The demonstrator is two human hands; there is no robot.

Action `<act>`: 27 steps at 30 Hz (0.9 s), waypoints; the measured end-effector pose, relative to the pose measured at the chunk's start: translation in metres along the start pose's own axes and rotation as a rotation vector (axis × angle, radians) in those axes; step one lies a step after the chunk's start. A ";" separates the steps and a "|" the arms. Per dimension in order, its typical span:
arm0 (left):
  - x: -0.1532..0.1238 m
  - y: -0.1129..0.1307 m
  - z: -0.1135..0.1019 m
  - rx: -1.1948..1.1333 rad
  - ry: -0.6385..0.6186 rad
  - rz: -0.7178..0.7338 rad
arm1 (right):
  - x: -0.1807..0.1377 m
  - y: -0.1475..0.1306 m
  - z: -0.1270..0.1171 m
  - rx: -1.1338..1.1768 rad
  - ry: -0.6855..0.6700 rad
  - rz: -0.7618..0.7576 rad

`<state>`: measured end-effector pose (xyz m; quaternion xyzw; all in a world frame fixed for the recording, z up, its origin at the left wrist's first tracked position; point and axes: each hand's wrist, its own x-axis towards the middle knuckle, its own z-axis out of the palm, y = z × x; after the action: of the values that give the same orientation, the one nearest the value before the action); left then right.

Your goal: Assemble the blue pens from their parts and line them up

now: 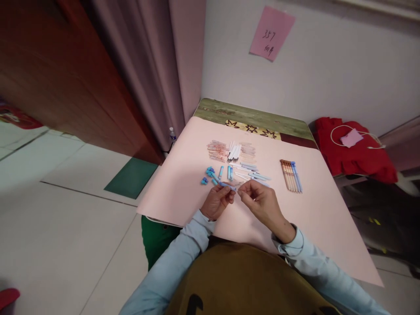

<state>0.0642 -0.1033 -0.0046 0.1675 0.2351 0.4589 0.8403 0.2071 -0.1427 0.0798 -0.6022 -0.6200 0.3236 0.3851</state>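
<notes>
My left hand [216, 202] is closed around a blue pen barrel [226, 186], which lies across its fingertips and points right. Close to the barrel's right end, my right hand [264, 203] has thumb and forefinger pinched together; anything between them is too small to make out. Just beyond the left hand are blue pen caps [210, 171] in a small pile and short blue tubes [229, 172]. Light blue and white pen parts [252, 175] lie loosely behind the right hand. Several assembled pens [291, 176], brown-topped and blue-topped, rest side by side at the right.
Farther back lie reddish clear tubes [217, 151], white refills with dark tips [233, 152] and pale tubes [248, 153]. Pink paper covers the table [183, 175]. A red cloth-covered seat [341, 148] with a white cable stands right; a bottle [172, 134] is at the left.
</notes>
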 end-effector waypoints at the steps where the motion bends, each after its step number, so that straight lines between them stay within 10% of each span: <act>1: 0.000 0.000 0.000 0.001 -0.003 -0.007 | 0.000 0.000 0.000 -0.007 0.012 0.001; 20: 0.000 0.007 -0.007 -0.236 0.022 -0.111 | 0.022 0.024 -0.017 0.437 0.029 0.177; 27: -0.001 0.023 -0.008 -0.495 0.118 0.021 | 0.014 0.071 -0.053 -0.055 0.181 0.139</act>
<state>0.0429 -0.0917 0.0006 -0.0678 0.1626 0.5203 0.8356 0.2883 -0.1273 0.0457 -0.6808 -0.5481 0.2765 0.3996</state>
